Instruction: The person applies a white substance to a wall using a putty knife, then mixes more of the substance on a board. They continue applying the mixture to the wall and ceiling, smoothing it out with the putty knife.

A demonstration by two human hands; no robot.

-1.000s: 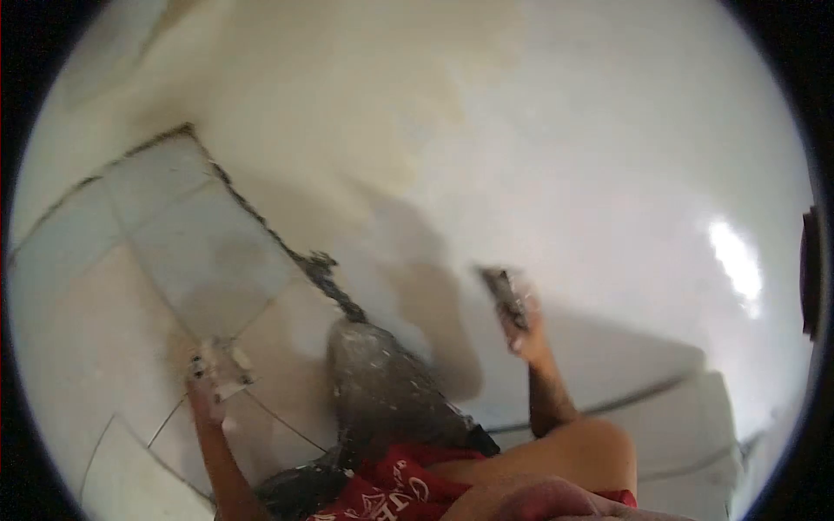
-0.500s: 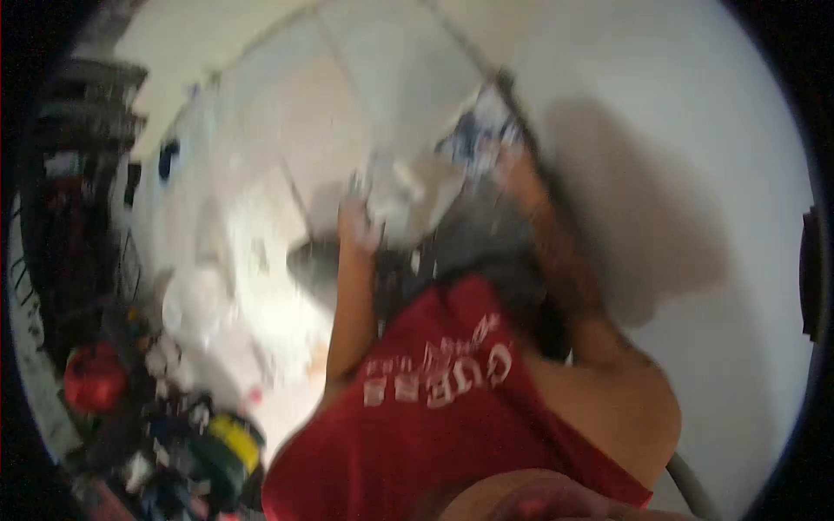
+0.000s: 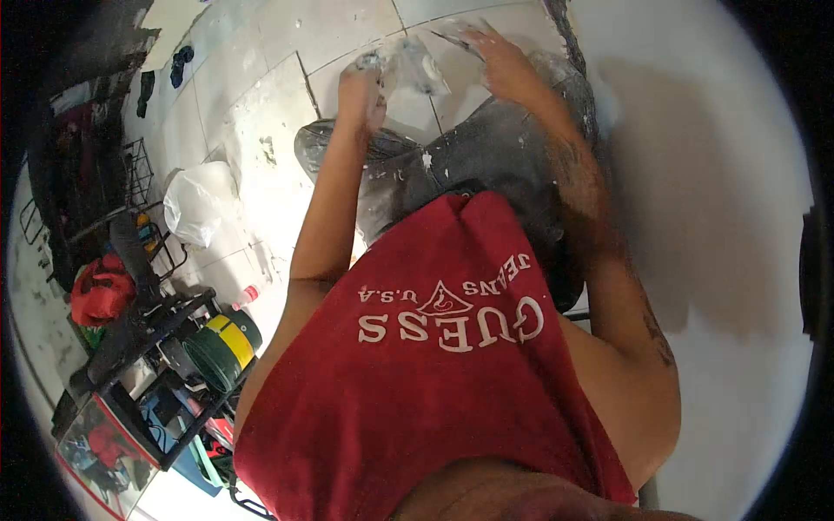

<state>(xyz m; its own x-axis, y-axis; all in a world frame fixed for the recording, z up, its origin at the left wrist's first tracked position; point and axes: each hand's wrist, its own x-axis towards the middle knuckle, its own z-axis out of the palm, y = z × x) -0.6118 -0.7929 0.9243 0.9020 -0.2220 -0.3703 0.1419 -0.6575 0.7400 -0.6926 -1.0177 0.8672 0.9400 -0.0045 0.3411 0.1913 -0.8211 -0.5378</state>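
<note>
Blurred tools
Left hand [image 3: 360, 87] and right hand [image 3: 502, 62] meet plaster-smeared tools [image 3: 415, 62], grips too blurred to tell

Stretches both arms forward and down, away from the chest, elbows slightly bent. Clenches left hand [image 3: 360, 87] into a fist, wrist straight. Holds right hand [image 3: 502, 62] just beside it, fingers extended, forearm blurred.

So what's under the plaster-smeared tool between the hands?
Pale floor tiles with dark joints show around the tool, which the left hand grips; the right hand is beside it. The tile directly beneath it and its handle are covered.
</note>
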